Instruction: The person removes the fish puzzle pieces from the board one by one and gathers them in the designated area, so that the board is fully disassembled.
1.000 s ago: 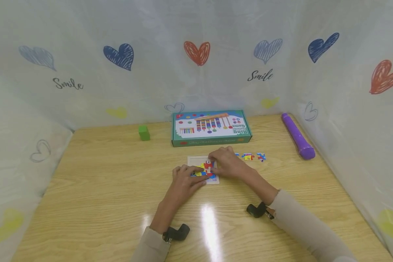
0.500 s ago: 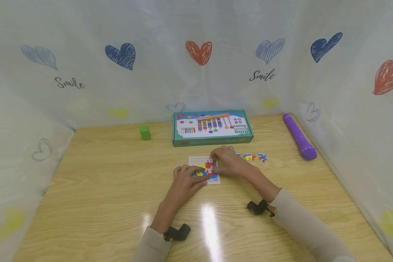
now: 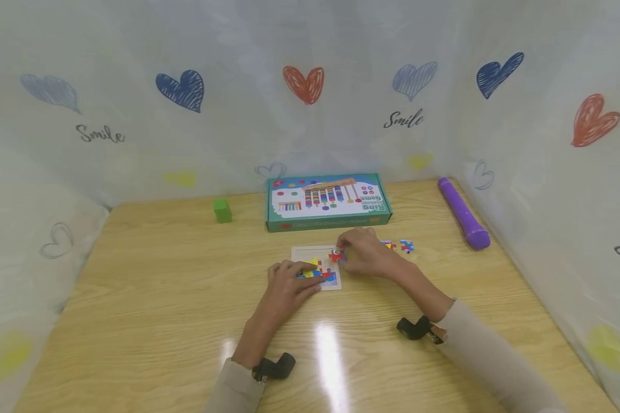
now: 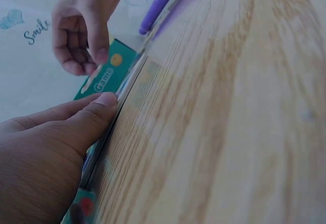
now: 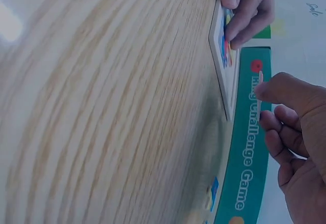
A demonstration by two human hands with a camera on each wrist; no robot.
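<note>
In the head view a small jigsaw tray (image 3: 305, 250) with a pale wooden frame lies on the table, partly filled with coloured pieces. My left hand (image 3: 287, 282) rests on it, fingers stretched over yellow, blue and red pieces; the right wrist view has its thumb near the frame's edge (image 5: 219, 71). Between thumb and fingers my right hand (image 3: 367, 253) pinches a red and blue puzzle piece (image 3: 336, 256) with an eye printed on it. That puzzle piece (image 5: 260, 89) appears edge-on in the right wrist view, raised above the tray. My left fingers hide part of the picture.
Loose puzzle pieces (image 3: 407, 246) lie right of the tray, partly behind my right hand. Behind the tray sits a green Ring Challenge Game box (image 3: 330, 221). A purple toy microphone (image 3: 464, 213) lies at the right, a green block (image 3: 222, 211) at back left.
My right hand has lifted the red piece up from the tray and moved slightly right with it, baring wood beneath. My left hand stays on the tray.
</note>
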